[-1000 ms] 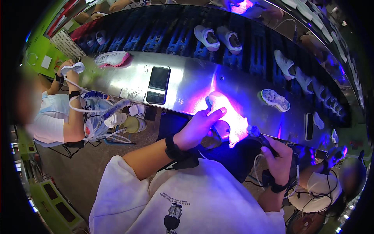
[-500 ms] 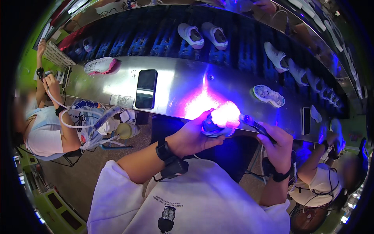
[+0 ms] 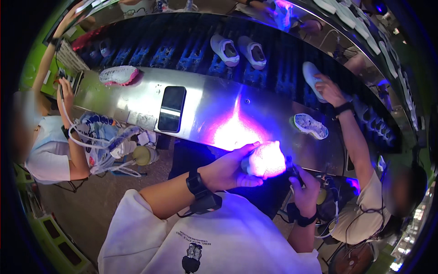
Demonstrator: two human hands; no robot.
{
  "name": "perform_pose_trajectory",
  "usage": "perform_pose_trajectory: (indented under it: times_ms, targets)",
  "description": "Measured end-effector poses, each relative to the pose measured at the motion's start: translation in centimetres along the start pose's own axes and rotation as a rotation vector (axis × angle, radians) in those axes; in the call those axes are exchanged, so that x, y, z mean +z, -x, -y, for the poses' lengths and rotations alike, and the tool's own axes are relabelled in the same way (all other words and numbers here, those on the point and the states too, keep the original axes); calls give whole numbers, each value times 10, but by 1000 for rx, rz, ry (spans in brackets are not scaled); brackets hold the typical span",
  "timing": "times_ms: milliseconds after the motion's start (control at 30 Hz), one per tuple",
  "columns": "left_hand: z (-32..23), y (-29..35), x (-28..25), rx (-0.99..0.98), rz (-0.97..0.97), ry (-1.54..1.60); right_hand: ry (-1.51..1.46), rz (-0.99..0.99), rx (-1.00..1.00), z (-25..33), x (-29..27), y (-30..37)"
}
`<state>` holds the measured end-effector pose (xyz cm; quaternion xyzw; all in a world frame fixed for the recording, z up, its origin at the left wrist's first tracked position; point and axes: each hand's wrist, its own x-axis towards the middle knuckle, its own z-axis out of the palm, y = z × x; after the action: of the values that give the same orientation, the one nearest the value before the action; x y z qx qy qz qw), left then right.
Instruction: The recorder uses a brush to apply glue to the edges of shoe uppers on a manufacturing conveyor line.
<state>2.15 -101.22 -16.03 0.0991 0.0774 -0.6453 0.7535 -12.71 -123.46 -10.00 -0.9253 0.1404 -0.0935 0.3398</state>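
Note:
My left hand [image 3: 226, 170] is wrapped round a shoe [image 3: 267, 160], held over the near edge of the metal table. White-pink glare washes out most of the shoe's surface, and only its bluish left side keeps any detail. Closed on a slim dark-handled tool [image 3: 292, 166], my right hand [image 3: 306, 188] is just right of the shoe. The tool's tip is close to the glare; whether it touches the shoe I cannot tell. A bright violet patch lies on the table beyond my left hand.
On the metal table [image 3: 205, 98] lie a phone [image 3: 172, 108], a pink-edged sole [image 3: 118, 75] and a white sole [image 3: 311, 125]. Behind it, a dark conveyor [image 3: 178, 41] carries several shoes. A co-worker's hand [image 3: 331, 91] grips one there at right. Another person with a hose sits at left.
My right hand and the tool have come down and left. The shoe has turned and dropped slightly. At right, a co-worker has reached out and taken hold of a shoe on the conveyor.

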Motion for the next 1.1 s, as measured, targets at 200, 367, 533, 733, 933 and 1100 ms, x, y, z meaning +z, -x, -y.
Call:
perform_pose_trajectory:
  times_ms: [200, 367, 533, 733, 933, 1100]
  targets:
    - [-19, 8, 10, 406, -139, -694, -73, 1, 27, 20, 5, -10]
    - [-34, 9, 21, 1001, -280, -1564, -336, 120, 149, 20, -1, 0]
    - [-28, 6, 33, 1298, -234, -1996, -409, -26, 156, 16, -25, 10]
    - [-7, -13, 23, 852, -210, -1624, -518, -74, 109, 23, -62, 14]
    - [15, -19, 44, 556, -75, -1226, -209, -136, -142, 21, -71, -1]
    - [27, -19, 46, 533, -94, -1214, -265, -136, -161, 12, -66, -10]
